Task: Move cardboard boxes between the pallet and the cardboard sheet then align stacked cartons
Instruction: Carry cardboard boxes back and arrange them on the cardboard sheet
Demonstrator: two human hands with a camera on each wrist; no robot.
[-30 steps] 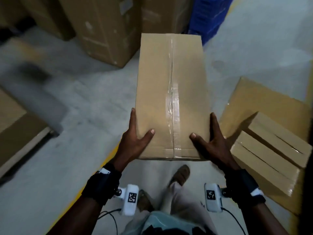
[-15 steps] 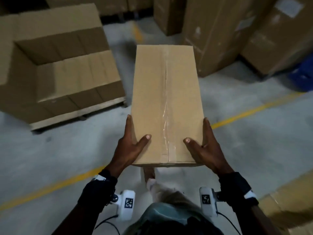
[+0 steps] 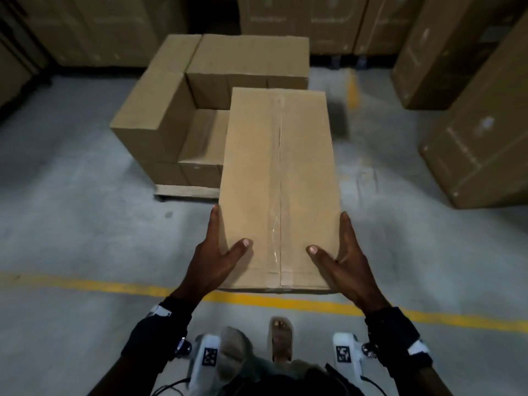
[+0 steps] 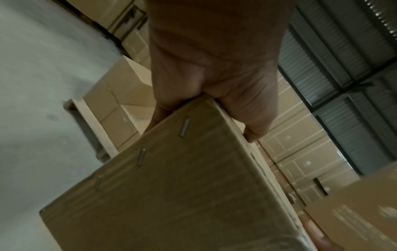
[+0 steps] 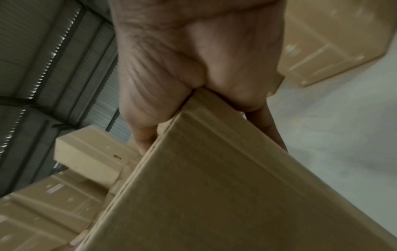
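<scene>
From the head view, I am watching the left hand [image 3: 213, 261] and the right hand [image 3: 347, 261] carrying a long cardboard box [image 3: 278, 184] above the floor [image 3: 71, 224]. Each grip is clamping one long side at the box's near end, fingers lying straight along the side and thumb pressing flat on the top. The box is sealed, clear tape running down its centre seam, so I cannot tell what is inside. Its far end is overlapping the pallet [image 3: 185, 191], where stacked cartons [image 3: 200, 110] are sitting in a stepped pile, all closed. Open grey concrete is lying to the left and right of the pallet, and a yellow line [image 3: 85, 285] is crossing the floor beneath the box's near edge. Tall cartons [image 3: 471, 144] are standing to the right.

From the left wrist view, the left hand [image 4: 214, 68] is wrapping the corner of the cardboard box [image 4: 182, 195], whose matte brown side is showing metal staples [image 4: 185, 127].

From the right wrist view, the right hand [image 5: 193, 59] is clasping the cardboard box [image 5: 225, 195] at its corner, its fingers reaching beneath the edge.
</scene>
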